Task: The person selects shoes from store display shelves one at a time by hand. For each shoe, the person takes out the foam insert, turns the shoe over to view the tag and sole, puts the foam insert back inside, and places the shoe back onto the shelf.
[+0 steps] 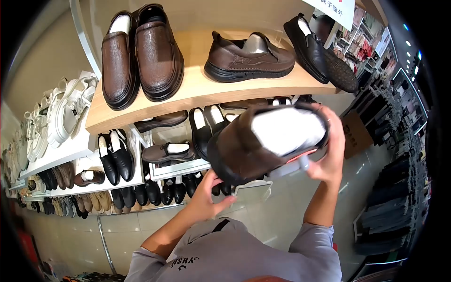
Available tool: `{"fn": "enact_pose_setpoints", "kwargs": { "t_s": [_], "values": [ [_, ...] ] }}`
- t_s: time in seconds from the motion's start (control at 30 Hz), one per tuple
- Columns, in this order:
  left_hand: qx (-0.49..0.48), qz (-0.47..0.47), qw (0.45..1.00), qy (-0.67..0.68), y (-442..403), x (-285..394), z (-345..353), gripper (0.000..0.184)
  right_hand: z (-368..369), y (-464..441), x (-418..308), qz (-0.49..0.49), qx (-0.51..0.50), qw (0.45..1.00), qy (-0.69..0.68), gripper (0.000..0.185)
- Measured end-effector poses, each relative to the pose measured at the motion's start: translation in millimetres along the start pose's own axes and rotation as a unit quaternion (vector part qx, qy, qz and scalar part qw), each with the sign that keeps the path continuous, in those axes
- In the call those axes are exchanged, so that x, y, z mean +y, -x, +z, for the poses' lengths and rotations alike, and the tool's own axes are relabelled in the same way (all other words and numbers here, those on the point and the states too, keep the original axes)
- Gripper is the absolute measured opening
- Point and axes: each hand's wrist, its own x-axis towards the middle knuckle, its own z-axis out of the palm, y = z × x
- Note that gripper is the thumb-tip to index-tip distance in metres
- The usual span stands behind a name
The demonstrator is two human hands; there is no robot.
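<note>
A brown leather slip-on shoe (pixel 237 145) with a dark sole is held up in front of the shelves, its toe pointing to the lower left. White stuffing (pixel 289 129) fills its opening. My right hand (pixel 332 150) is closed around the heel end. Beside its thumb, a small grey-white piece (pixel 291 168) sticks out along the shoe's side; I cannot make out its kind. Under the toe is my left hand (pixel 204 201), thumb apart from the fingers. Its fingertips are at the toe's lower edge and partly hidden, so contact is uncertain.
A wooden shelf (pixel 195 101) above bears a brown loafer pair (pixel 157 58), a single brown shoe (pixel 249 61) and dark shoes (pixel 307 49). Lower racks hold black shoes (pixel 117 157); white sneakers (pixel 68 113) stand left. Clothes racks (pixel 390 202) and a cardboard box (pixel 357 134) are right.
</note>
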Motion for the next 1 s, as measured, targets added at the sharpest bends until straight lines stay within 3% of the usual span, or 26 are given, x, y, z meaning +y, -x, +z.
{"fn": "enact_pose_setpoints", "kwargs": {
  "t_s": [0.07,0.13,0.2,0.23,0.3,0.4,0.47,0.53,0.57,0.73,0.8,0.9,1.0],
  "values": [
    [-0.140,0.114,0.952,-0.247,-2.3,8.2,-2.5,0.069,20.4,2.5,-28.3,-0.036,-0.002,0.999,-0.037,0.083],
    [-0.081,0.228,0.858,-0.453,-2.2,45.9,-5.0,0.080,45.4,12.9,-61.4,-0.022,-0.018,0.996,-0.083,0.076],
    [0.038,0.179,0.970,-0.160,0.5,11.9,1.2,0.090,77.4,29.6,-94.5,0.017,0.003,0.990,-0.137,0.080],
    [0.102,0.184,0.978,-0.002,1.6,-5.1,4.3,0.095,85.8,35.7,-112.3,0.053,-0.043,0.985,-0.156,0.081],
    [0.191,0.138,0.947,0.219,26.7,-4.7,4.1,0.089,94.7,42.3,-144.0,0.086,-0.083,0.960,-0.254,0.085],
    [0.229,0.066,0.942,0.234,93.8,-25.7,-35.5,0.085,101.3,54.4,-173.9,0.091,-0.120,0.918,-0.368,0.086],
    [0.273,-0.007,0.930,0.245,123.8,-15.3,-52.3,0.046,96.1,50.9,-188.6,0.130,-0.169,0.899,-0.383,0.068],
    [0.296,-0.025,0.912,0.282,139.8,11.5,-55.3,0.034,103.5,49.7,-207.1,0.165,-0.177,0.878,-0.413,0.058],
    [0.302,-0.036,0.908,0.289,148.2,18.6,-58.9,0.034,97.4,36.5,-224.5,0.196,-0.140,0.868,-0.434,0.047],
    [0.272,-0.096,0.914,0.287,203.3,34.9,-88.4,0.046,122.7,19.6,-286.8,0.069,-0.089,0.873,-0.474,0.025],
    [0.246,-0.088,0.914,0.311,231.0,38.0,-106.3,0.052,132.4,21.7,-304.8,0.052,-0.103,0.879,-0.463,0.030],
    [0.221,-0.099,0.917,0.317,271.0,30.3,-128.9,0.050,113.5,12.3,-348.0,0.194,-0.172,0.841,-0.474,0.044],
    [0.179,-0.124,0.930,0.297,306.5,16.5,-149.0,0.056,114.5,18.9,-376.4,0.207,-0.166,0.836,-0.481,0.056]
  ]
}}
